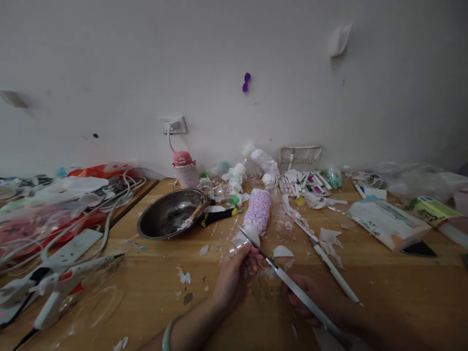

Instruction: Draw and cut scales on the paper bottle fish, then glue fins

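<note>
My left hand [239,268] is closed on the near end of a plastic bottle [257,212] wrapped in white and drawn over with purple scales. The near end of the bottle is clear plastic. My right hand [302,295] grips a long, thin metal tool [298,291] with a dark pointed blade. Its tip lies across the clear end, just above my left fingers. Whether it is a knife or closed scissors I cannot tell, as my right fingers are dim and partly behind it. White paper scraps [283,251] lie beside the hands.
A metal pan [153,219] and a yellow-black handled tool [219,216] lie left of the bottle. A glue gun [69,280] and cables are at far left. Markers [305,183], a white rod [334,270] and a tissue pack [387,222] lie right. A pink-lidded cup [185,170] stands behind.
</note>
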`<action>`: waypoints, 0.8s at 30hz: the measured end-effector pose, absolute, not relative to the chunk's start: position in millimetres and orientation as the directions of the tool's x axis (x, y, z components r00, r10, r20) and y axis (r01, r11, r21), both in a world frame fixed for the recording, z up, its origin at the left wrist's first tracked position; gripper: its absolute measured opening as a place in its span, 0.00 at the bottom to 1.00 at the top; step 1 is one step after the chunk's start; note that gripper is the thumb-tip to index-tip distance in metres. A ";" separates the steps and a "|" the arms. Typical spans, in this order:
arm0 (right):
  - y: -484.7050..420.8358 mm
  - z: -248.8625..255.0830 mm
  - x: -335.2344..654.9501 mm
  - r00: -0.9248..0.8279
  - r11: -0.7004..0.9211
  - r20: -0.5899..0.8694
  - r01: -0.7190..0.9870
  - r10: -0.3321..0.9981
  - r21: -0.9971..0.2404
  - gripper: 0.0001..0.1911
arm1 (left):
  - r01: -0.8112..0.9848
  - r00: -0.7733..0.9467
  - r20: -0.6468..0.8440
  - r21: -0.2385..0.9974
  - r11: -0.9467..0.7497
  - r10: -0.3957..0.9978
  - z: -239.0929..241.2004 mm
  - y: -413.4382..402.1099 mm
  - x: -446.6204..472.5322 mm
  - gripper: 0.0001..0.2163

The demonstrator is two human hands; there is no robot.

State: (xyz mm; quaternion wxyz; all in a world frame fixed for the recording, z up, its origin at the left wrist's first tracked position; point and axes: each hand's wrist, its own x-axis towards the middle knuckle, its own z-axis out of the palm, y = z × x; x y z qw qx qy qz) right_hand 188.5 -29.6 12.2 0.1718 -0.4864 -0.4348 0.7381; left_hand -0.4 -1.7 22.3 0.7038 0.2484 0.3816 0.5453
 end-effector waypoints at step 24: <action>-30.0 2.6 195.2 -0.502 -0.635 -0.583 0.083 0.639 -0.768 0.17 | -0.527 0.029 -0.238 0.822 0.217 0.971 20.3 18.6 -15.5 0.13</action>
